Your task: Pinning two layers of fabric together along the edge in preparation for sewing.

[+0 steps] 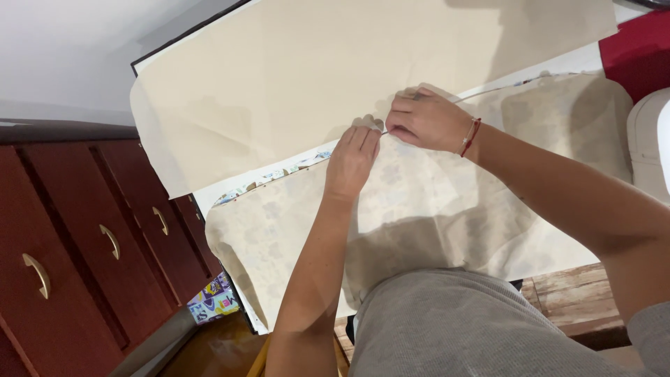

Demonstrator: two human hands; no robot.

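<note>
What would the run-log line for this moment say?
left hand: pressing cream fabric | right hand: pinching fabric edge | beside: paper pattern sheet | left of table: red-brown drawers

No packages, labels, signs, screens.

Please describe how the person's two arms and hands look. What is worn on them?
Both forearms are bare. The right hand has a thin red string bracelet with a pale band beside it at the wrist. A grey sleeve covers the right upper arm. The left hand has no ring, watch or glove in view.
</note>
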